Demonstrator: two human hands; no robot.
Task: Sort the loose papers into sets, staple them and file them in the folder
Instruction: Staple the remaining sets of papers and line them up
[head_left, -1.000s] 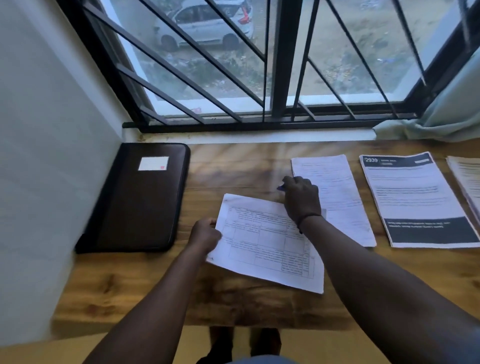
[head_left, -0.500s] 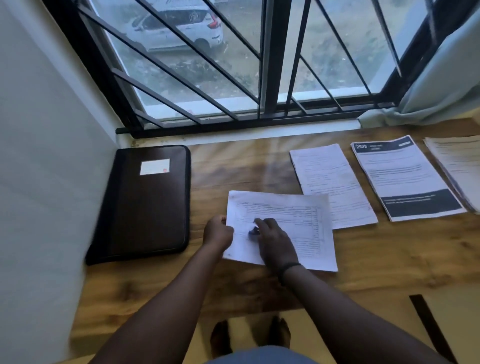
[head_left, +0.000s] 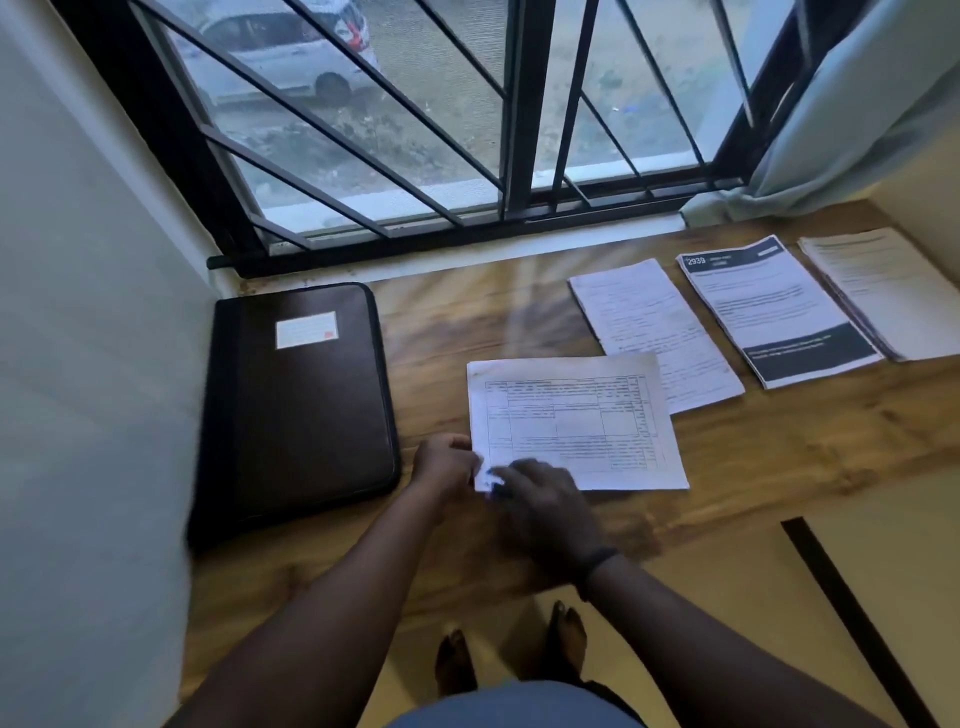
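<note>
We are seeing the left hand pinching the table sheet's corner; right hand blurred, grip unclear. A booklet is reading "2939".

Table-printed paper set lies flat beside closed dark folder.

Both forearms reach forward and the two hands meet close together. The left hand has its fingers curled, thumb side up. The right hand lies palm down, fingers bent, a dark band on its wrist.
</note>
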